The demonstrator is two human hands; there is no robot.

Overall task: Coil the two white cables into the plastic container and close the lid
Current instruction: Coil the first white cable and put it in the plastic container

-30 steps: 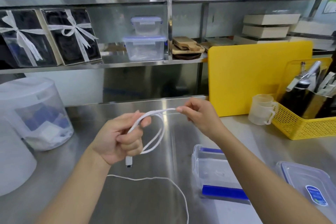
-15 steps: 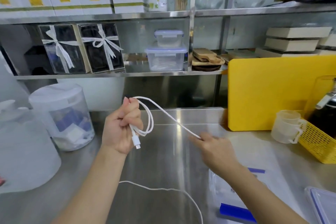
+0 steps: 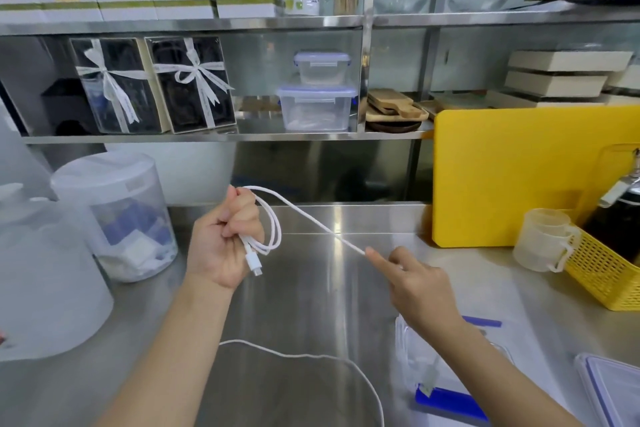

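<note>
My left hand [image 3: 225,236] is raised over the steel counter, fist closed on a small coil of a white cable [image 3: 313,218]; the plug hangs below the fist. From the coil the cable runs taut, down and right, into my right hand [image 3: 412,284], which pinches it between the fingers. Its slack lies in a curve on the counter near the front edge. The clear plastic container [image 3: 415,367] with blue latches sits open under my right forearm, partly hidden. Its lid [image 3: 613,388] lies at the lower right.
A yellow cutting board [image 3: 519,177] leans at the back right, with a yellow basket [image 3: 602,274] and a plastic measuring cup [image 3: 543,239] beside it. Large round translucent tubs [image 3: 114,215] stand at the left. Shelves with boxes and containers run behind the steel counter [image 3: 311,305].
My left hand rose with the coil while my right hand slid down and right along the cable, pulling it straight. The camera tilted up, so the container sits lower in view.
</note>
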